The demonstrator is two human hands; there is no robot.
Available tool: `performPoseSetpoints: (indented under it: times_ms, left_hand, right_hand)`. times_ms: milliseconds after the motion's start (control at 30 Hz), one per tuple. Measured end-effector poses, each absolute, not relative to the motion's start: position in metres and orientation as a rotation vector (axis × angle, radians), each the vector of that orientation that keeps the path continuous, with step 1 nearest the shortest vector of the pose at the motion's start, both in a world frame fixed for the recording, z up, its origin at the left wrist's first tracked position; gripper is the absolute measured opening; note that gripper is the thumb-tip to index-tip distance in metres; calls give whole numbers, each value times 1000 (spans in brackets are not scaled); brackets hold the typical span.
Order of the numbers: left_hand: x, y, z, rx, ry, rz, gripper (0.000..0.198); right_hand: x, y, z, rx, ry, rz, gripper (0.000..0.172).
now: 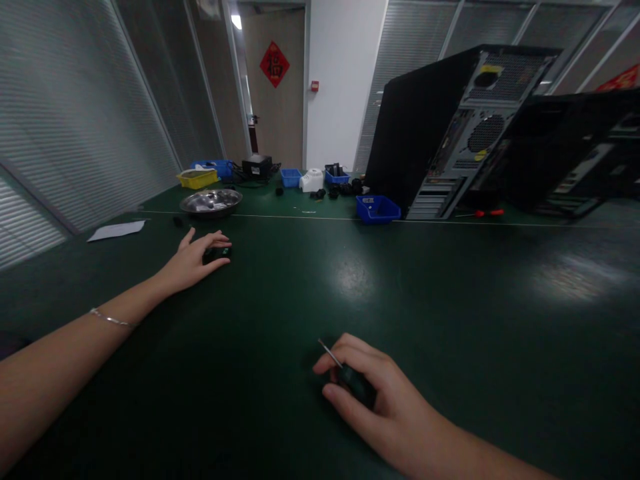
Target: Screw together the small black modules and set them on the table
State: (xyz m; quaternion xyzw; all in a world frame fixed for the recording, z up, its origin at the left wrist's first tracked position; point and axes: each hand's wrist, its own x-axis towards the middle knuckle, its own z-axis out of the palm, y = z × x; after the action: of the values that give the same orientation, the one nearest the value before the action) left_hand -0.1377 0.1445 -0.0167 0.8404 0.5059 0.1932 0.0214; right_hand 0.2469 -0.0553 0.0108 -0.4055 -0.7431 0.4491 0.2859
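Observation:
A small screwdriver [331, 353] rests in my right hand [373, 390], its thin metal shaft pointing up and to the left. My fingers are curled around its dark handle, just over the tabletop. Farther away on the left, my left hand [195, 260] lies on the green table [280, 287], with thumb and fingers on either side of a small dark object [219, 253] that shows a bit of green. The palm and fingers partly hide this object, so its kind cannot be made out.
A shiny metal bowl [211, 202] stands beyond my left hand, near a white paper [117, 230]. A blue bin [378, 209] sits beside a tall black computer case [425, 127]. Farther back are a yellow tray [199, 178], a black box [257, 165] and a white plastic part [312, 180].

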Motion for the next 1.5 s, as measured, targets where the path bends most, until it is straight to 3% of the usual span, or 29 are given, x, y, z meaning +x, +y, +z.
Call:
performPoseSetpoints:
  times_ms: [133, 300, 533, 667, 833, 933, 1133, 1500]
  left_hand:
    - [-138, 138, -9, 2587, 1699, 633, 64]
    - [-147, 129, 6, 2433, 2056, 678, 42]
    - [-160, 130, 5, 2131, 2293, 456, 30]
    - [-152, 125, 10, 2105, 2230, 491, 27]
    - [-107, 103, 25, 2153, 2074, 818, 36]
    - [-57, 75, 26, 2240, 1788, 872, 34]
    - [11, 0, 17, 2214, 851, 585, 16]
    - [8, -1, -1, 2282, 886, 485, 31]
  right_hand:
    - [248, -55, 10, -1078, -1981, 1186, 17]
    - [248, -56, 11, -1083, -1985, 1203, 17]
    - [250, -55, 13, -1097, -1984, 1235, 17]
    - [249, -56, 14, -1093, -1988, 1209, 17]
    - [249, -58, 13, -1094, -1965, 1191, 19]
    - [251, -57, 10, -1093, -1911, 1208, 18]
    - [261, -48, 7, -1045, -1894, 1066, 13]
    - [264, -38, 7, -1074, -2249, 752, 30]
